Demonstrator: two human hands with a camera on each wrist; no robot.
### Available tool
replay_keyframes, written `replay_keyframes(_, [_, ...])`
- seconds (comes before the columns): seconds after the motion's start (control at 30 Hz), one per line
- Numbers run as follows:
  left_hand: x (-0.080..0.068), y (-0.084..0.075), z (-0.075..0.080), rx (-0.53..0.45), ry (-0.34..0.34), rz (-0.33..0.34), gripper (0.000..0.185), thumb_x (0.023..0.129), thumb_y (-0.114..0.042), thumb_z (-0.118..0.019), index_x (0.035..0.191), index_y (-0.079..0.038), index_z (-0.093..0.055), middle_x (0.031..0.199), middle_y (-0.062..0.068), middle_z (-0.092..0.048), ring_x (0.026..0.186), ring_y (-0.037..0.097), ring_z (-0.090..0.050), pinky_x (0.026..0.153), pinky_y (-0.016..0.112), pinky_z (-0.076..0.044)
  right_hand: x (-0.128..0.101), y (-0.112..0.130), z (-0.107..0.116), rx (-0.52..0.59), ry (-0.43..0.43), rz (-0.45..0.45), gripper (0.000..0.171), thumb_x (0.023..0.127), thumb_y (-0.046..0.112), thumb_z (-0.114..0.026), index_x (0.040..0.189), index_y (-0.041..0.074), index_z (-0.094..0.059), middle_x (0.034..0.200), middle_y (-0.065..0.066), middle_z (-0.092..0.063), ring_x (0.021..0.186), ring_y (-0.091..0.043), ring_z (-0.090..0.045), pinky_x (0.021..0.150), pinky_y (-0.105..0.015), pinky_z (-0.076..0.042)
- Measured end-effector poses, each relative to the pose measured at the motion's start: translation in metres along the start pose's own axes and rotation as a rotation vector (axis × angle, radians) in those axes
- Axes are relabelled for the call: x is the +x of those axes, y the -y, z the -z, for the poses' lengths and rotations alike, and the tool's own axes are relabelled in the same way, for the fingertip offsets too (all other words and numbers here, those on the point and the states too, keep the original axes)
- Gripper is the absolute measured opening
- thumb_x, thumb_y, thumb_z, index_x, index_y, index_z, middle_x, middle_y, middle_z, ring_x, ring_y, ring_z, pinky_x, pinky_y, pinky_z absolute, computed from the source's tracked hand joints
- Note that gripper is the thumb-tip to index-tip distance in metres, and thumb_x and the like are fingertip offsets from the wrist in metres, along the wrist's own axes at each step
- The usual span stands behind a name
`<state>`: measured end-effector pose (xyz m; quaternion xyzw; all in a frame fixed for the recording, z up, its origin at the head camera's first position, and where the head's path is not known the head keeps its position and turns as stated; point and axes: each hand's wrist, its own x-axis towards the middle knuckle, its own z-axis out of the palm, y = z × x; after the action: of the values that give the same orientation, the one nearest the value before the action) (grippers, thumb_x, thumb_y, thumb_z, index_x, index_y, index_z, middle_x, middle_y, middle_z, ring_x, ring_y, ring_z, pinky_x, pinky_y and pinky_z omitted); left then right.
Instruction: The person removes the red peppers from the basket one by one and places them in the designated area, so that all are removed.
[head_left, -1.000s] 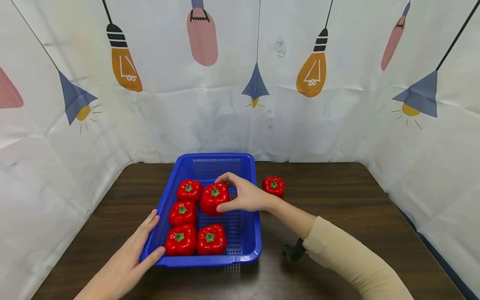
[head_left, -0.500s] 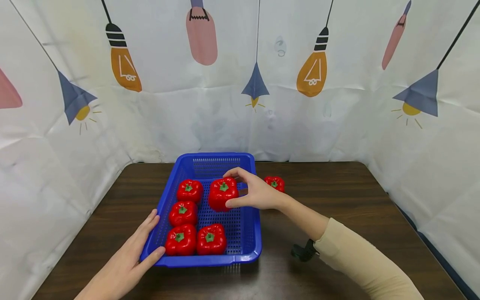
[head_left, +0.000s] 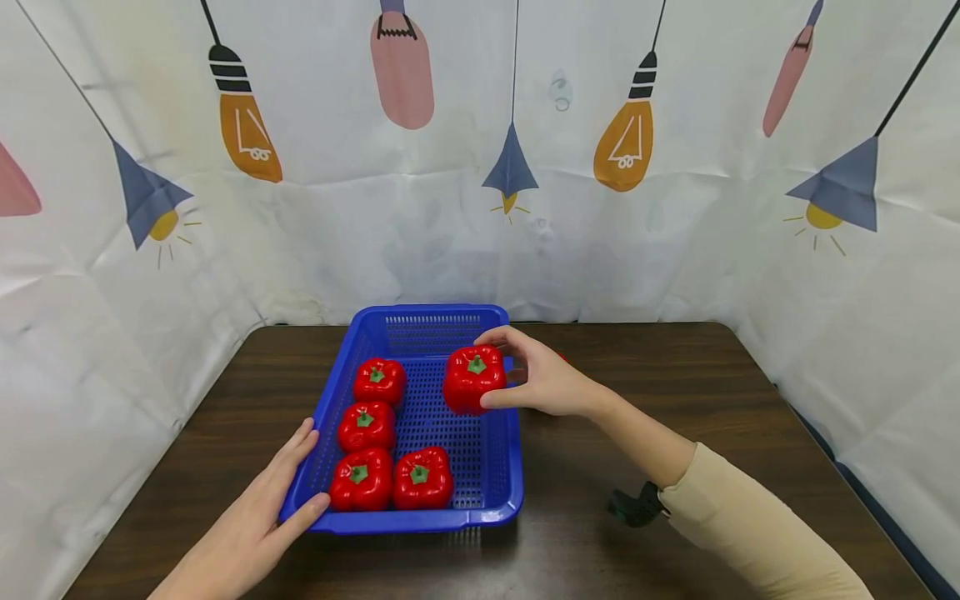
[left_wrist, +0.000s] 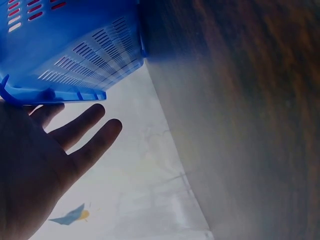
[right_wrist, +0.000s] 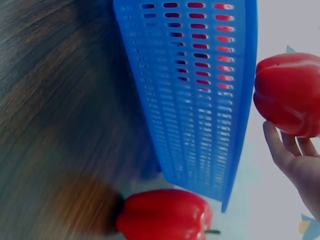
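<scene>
My right hand (head_left: 551, 379) grips a red bell pepper (head_left: 474, 379) with a green stem, lifted over the right side of a blue slotted basket (head_left: 513, 467). In the right wrist view this bell pepper (right_wrist: 290, 95) shows above the basket's rim, with fingertips against its underside. My left hand (head_left: 258, 508) rests at the basket's front left corner, its fingers fairly straight along the rim. From the left wrist, the hand (left_wrist: 45, 160) appears under the rim with fingers spread. Several more red bell peppers (head_left: 365, 427) sit inside the basket, along the left and at the front.
Another red bell pepper (right_wrist: 165, 215) lies on the dark wooden table (head_left: 675, 400) right of the basket; my right hand hides nearly all of it in the head view. A black device (head_left: 636, 504) hangs at the right wrist. A printed white curtain (head_left: 450, 233) closes off the back and sides.
My right hand has raised the bell pepper from among the others in the basket and carried it right and slightly back, toward the right rim. The left hand and basket have stayed put.
</scene>
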<state>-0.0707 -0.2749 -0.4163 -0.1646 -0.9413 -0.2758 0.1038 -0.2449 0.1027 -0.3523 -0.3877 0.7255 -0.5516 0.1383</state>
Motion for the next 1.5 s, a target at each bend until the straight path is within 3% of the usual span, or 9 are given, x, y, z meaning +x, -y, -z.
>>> replay_keyframes(0.13, [-0.001, 0.0, 0.0, -0.001, 0.003, 0.007, 0.08, 0.099, -0.028, -0.07, 0.164, -0.015, -0.026, 0.169, 0.009, -0.02, 0.151, 0.034, -0.027, 0.105, 0.001, -0.012, -0.008, 0.002, 0.008, 0.003, -0.022, 0.005, 0.063, 0.086, 0.013, -0.083, 0.14, 0.015, -0.05, 0.131, -0.006, -0.06, 0.117, -0.027, -0.061, 0.09, -0.051, -0.057])
replay_keyframes(0.37, [0.0, 0.0, 0.001, -0.013, 0.009, 0.013, 0.08, 0.099, -0.028, -0.069, 0.165, -0.016, -0.024, 0.169, 0.01, -0.02, 0.15, 0.036, -0.027, 0.105, 0.0, -0.012, -0.024, 0.003, 0.023, -0.026, -0.075, 0.008, 0.063, 0.086, 0.014, -0.083, 0.14, 0.012, -0.05, 0.133, -0.008, -0.059, 0.12, -0.029, -0.059, 0.093, -0.047, -0.056])
replay_keyframes(0.8, [-0.001, 0.001, 0.001, -0.011, 0.011, 0.01, 0.08, 0.099, -0.028, -0.069, 0.164, -0.015, -0.024, 0.169, 0.008, -0.019, 0.151, 0.035, -0.027, 0.105, 0.001, -0.012, -0.059, -0.003, 0.05, -0.046, -0.173, -0.056, 0.062, 0.088, 0.015, -0.082, 0.142, 0.015, -0.051, 0.137, -0.007, -0.058, 0.127, -0.028, -0.056, 0.099, -0.046, -0.053])
replay_keyframes(1.5, [-0.001, 0.002, 0.0, -0.016, 0.016, 0.015, 0.08, 0.099, -0.03, -0.069, 0.165, -0.017, -0.024, 0.17, 0.007, -0.019, 0.15, 0.036, -0.028, 0.104, 0.0, -0.014, -0.099, -0.034, 0.083, 0.024, -0.26, -0.067, 0.061, 0.093, 0.001, -0.072, 0.148, 0.006, -0.046, 0.142, -0.015, -0.052, 0.125, -0.028, -0.057, 0.091, -0.038, -0.058])
